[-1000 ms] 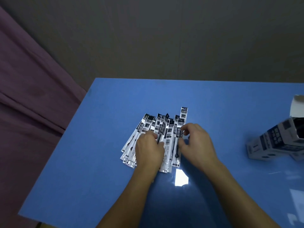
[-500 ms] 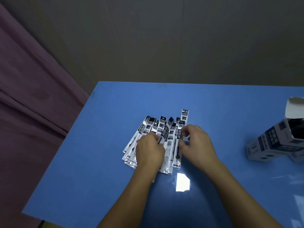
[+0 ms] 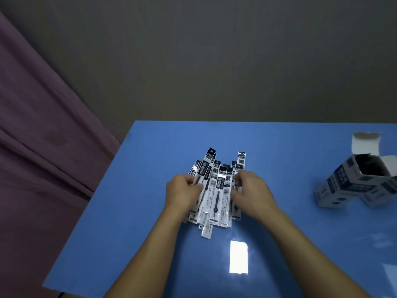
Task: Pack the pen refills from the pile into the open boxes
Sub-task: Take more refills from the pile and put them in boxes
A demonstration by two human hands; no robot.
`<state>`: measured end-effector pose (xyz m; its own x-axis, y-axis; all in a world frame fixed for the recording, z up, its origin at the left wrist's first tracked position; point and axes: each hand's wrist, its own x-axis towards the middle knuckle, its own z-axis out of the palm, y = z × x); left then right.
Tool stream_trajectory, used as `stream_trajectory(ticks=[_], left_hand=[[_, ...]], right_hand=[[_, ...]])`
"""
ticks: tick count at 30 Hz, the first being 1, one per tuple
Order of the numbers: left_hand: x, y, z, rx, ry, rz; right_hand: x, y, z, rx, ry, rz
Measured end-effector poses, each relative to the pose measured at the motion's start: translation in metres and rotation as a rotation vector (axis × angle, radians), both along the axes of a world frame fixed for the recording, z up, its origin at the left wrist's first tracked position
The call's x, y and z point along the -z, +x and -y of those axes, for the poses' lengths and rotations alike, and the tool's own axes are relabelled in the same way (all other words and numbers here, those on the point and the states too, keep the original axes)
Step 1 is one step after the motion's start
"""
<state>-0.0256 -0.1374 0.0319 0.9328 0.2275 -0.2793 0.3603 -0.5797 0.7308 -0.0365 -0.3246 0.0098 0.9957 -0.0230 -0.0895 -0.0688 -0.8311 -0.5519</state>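
**Both hands gather the refill pile at table centre**

Head view: the pile of pen refills [image 3: 218, 190], each in a narrow clear sleeve with a black-and-white header, lies fanned on the blue table [image 3: 150, 222], header ends pointing to 12 o'clock. The left hand [image 3: 182, 193] is at the pile's 9 o'clock side, fingers curled around the sleeves along that edge. The right hand [image 3: 250, 191] is at the 3 o'clock side, fingers and thumb bent in and pinching the sleeves there. The pile is pressed between the two hands, and a few sleeve tails stick out toward 6 o'clock.

The open boxes [image 3: 354, 186] stand well apart from the pile, at 3 o'clock near the table's right edge; the top one has its flap raised and a dark opening. A purple curtain [image 3: 38, 147] hangs at 9 o'clock of the table.
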Motion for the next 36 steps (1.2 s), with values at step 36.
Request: stream_trajectory(ticks=[36], left_hand=[[-0.034,-0.035,0.091,0.501,-0.166,0.110]], right_hand=[[-0.050,-0.173,0.098,0.418,-0.322,-0.178]])
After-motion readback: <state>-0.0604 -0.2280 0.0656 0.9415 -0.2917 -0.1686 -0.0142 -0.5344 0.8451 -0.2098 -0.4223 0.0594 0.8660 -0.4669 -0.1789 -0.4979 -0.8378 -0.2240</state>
